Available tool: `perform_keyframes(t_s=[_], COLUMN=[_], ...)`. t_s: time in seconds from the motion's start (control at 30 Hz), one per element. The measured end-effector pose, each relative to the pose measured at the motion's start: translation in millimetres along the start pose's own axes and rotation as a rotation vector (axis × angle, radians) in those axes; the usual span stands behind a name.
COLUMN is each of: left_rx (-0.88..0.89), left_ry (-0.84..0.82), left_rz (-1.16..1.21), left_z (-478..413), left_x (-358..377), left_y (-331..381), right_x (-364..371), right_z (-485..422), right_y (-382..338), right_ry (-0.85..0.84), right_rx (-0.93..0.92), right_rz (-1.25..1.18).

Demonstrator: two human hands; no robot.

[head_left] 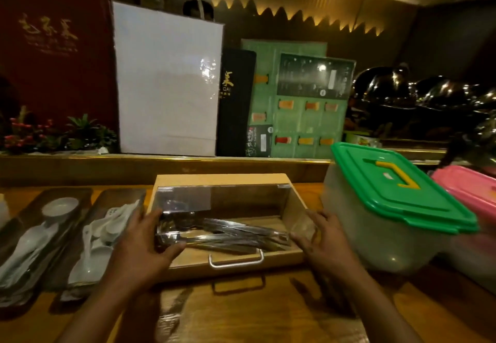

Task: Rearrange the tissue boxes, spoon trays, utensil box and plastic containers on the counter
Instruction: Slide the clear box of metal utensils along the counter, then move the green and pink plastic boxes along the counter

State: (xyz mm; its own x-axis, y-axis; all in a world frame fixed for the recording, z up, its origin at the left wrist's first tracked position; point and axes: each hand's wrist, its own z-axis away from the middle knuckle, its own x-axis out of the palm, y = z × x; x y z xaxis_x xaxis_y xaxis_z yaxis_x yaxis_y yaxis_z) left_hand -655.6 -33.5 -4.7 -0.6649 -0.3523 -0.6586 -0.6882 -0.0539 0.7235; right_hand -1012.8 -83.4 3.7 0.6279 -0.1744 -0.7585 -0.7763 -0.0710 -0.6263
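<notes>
Both hands are on the utensil box [222,179], one per side. The left hand [145,238] wraps its left front corner, thumb over the front edge. The right hand [319,240] has its fingers spread on the right wall, thumb hooked over the rim. Inside, under a clear lid, is a pile of metal utensils [236,232]. To the left are the inner spoon tray [118,198] and outer spoon tray [29,211], both holding white spoons. To the right are a green-lidded container [389,195] and a pink-lidded container [467,189]. The wooden worktop [241,316] is glossy, and menus [308,117] lean on the ledge behind
</notes>
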Motion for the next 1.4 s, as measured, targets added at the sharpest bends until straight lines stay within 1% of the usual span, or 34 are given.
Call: perform_keyframes(t_s=[0.03,0.1,0.17,0.23,0.3,0.33,0.4,0.47,0.53,0.63,0.7,0.73,0.77,0.87,0.93,1.17,1.4], left_rx=[0.008,0.094,0.204,0.277,0.344,0.380,0.442,0.471,0.461,0.378,0.292,0.259,0.226,0.163,0.136,0.082,0.040], left_ry=[0.060,0.158,0.187,0.150,0.074,0.027,-0.078,-0.161,-0.208,-0.317,-0.391,-0.386,-0.351,-0.147,-0.078,0.071,0.089], left_rz=[-0.034,-0.081,-0.080,-0.009,0.114,0.157,0.218,0.265,0.275,0.343,0.432,0.462,0.477,0.452,0.437,0.471,0.472], left_z=[0.3,0.5,1.1,4.9,11.3,14.1,16.7,19.1,21.8,26.3,32.4,36.7,41.7,52.7,59.2,99.0,129.7], left_x=[-0.5,0.8,10.2,28.2,51.0,63.5,91.5,120.5,152.3,200.4,229.4,242.6,253.6,271.7,275.8,269.5,242.7], left_y=[8.1,28.1,53.1,86.0,118.9,133.5,159.6,189.4,221.8,267.1,291.4,299.9,307.2,318.1,320.0,321.7,310.3], right_x=[-12.0,-40.0,-69.6,-99.9,-128.2,-140.9,-162.8,-178.6,-190.5,-205.8,-212.3,-213.8,-214.1,-211.7,-213.3,-221.9,-206.2], right_z=[2.7,7.8,10.8,12.2,12.5,11.8,7.9,0.2,-9.1,-25.0,-33.5,-36.7,-39.5,-45.8,-47.4,-43.7,-23.5], right_y=[1.9,6.0,12.1,22.2,38.8,51.7,85.4,122.7,157.6,196.4,214.7,221.0,226.2,236.4,238.6,232.7,219.2], right_ry=[0.026,0.091,0.222,0.429,0.615,0.674,0.723,0.665,0.537,0.324,0.204,0.161,0.138,0.130,0.134,0.023,-0.023], right_rx=[-0.028,-0.114,-0.229,-0.299,-0.284,-0.242,-0.094,0.043,0.075,0.022,-0.073,-0.132,-0.185,-0.266,-0.311,-0.402,-0.425], right_rz=[0.035,0.076,0.079,0.095,0.106,0.114,0.138,0.140,0.103,-0.048,-0.145,-0.168,-0.179,-0.203,-0.203,-0.276,-0.334])
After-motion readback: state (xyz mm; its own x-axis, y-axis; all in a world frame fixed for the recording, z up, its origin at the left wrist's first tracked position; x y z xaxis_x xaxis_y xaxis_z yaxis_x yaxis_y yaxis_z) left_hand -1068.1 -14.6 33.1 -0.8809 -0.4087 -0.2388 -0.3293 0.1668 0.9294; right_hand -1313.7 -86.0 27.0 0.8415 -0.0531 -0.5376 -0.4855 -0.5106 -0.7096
